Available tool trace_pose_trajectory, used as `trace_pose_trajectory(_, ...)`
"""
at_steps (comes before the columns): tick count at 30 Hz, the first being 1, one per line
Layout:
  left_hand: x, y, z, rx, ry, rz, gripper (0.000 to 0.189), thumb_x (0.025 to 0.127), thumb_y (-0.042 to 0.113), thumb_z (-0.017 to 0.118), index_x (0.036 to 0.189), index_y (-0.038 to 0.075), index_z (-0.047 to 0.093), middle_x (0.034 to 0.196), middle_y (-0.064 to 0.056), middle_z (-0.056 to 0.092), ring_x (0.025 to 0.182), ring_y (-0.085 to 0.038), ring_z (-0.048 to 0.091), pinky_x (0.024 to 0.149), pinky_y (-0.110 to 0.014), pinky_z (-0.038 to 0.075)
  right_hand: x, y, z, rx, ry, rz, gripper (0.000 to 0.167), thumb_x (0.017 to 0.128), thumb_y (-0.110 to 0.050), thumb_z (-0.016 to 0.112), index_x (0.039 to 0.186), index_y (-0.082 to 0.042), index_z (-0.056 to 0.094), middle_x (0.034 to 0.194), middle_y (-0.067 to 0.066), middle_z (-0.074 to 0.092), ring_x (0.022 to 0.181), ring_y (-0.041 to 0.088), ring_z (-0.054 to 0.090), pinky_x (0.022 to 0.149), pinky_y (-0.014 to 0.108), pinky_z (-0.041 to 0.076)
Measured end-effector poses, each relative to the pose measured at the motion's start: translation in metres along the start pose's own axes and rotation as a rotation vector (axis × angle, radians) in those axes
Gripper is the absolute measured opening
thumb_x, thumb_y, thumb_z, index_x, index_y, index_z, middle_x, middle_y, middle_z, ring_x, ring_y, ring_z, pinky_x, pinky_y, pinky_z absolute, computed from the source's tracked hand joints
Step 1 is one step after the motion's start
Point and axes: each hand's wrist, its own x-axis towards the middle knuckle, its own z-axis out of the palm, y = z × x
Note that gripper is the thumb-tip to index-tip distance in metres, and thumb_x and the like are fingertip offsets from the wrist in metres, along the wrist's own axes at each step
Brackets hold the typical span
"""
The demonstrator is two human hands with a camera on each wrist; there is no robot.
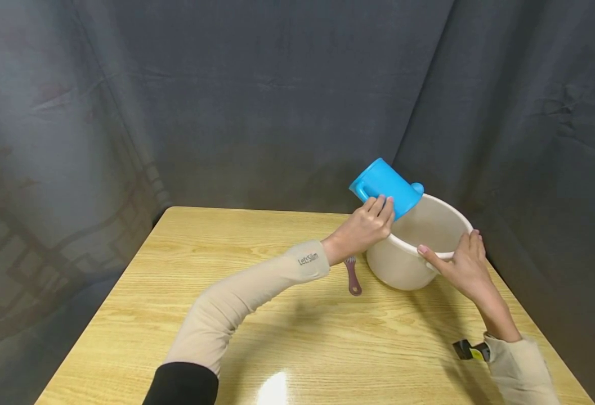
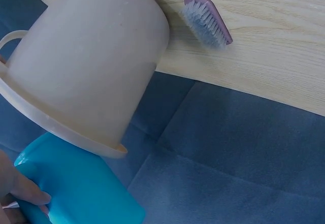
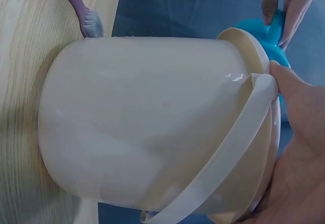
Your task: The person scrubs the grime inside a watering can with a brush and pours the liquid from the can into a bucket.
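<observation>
A blue plastic jug (image 1: 389, 188) hangs tilted over the left rim of a cream bucket (image 1: 401, 270). My left hand (image 1: 365, 228) grips the jug by its handle; in the right wrist view the left hand's fingers (image 3: 292, 10) wrap that handle. My right hand (image 1: 466, 267) holds the bucket's rim at the near right, thumb on the rim and fingers along the right side. The bucket stands upright on the table, its white carrying handle (image 3: 218, 158) hanging down the outside. The jug's contents are hidden.
A brush (image 2: 205, 21) with a purple handle and pale bristles lies on the wooden table (image 1: 175, 281), just left of the bucket. Dark grey curtains (image 1: 277, 112) hang behind the table and along its sides. The bucket stands near the table's back right edge.
</observation>
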Motion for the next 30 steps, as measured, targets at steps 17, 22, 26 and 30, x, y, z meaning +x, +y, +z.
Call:
trace_pose_trajectory(17,-0.0018,0.0023,0.0004,0.011,0.012,0.0,0.034,0.103,0.004,0.045,0.12,0.014,0.073,0.126,-0.008,0.067,0.115,-0.023,0.063,0.098,-0.033,0.048,-0.0018,-0.0009,-0.0001,0.025,-0.011,0.009,0.113,0.095,-0.055,0.057,0.139,0.029,-0.004,0.146,0.049,-0.016,0.135,0.065,-0.013,0.105,0.076,0.003)
trace_pose_trajectory(22,-0.0016,0.0018,0.0001,0.01,0.005,0.003,0.034,0.103,0.004,0.045,0.121,0.014,0.073,0.126,-0.008,0.066,0.116,-0.023,0.063,0.098,-0.033,0.048,-0.0008,-0.0011,-0.0005,0.029,-0.003,0.008,0.112,0.095,-0.054,0.058,0.14,0.028,-0.004,0.147,0.048,-0.015,0.135,0.064,-0.013,0.104,0.076,0.004)
trace_pose_trajectory(26,-0.0018,0.0024,-0.0009,0.012,-0.004,0.007,0.035,0.103,0.004,0.045,0.122,0.014,0.072,0.127,-0.008,0.066,0.117,-0.024,0.062,0.099,-0.033,0.048,-0.0009,-0.0004,0.0002,0.031,0.0,0.008,0.113,0.095,-0.054,0.058,0.14,0.028,-0.004,0.147,0.048,-0.015,0.135,0.064,-0.013,0.104,0.077,0.005)
trace_pose_trajectory(30,-0.0025,0.003,-0.0012,0.011,-0.008,0.012,0.036,0.104,0.003,0.044,0.123,0.014,0.071,0.128,-0.008,0.065,0.117,-0.024,0.062,0.1,-0.033,0.047,-0.0013,-0.0005,0.0007,0.033,0.0,0.009,0.113,0.095,-0.054,0.058,0.14,0.028,-0.004,0.147,0.048,-0.015,0.135,0.065,-0.013,0.104,0.077,0.005)
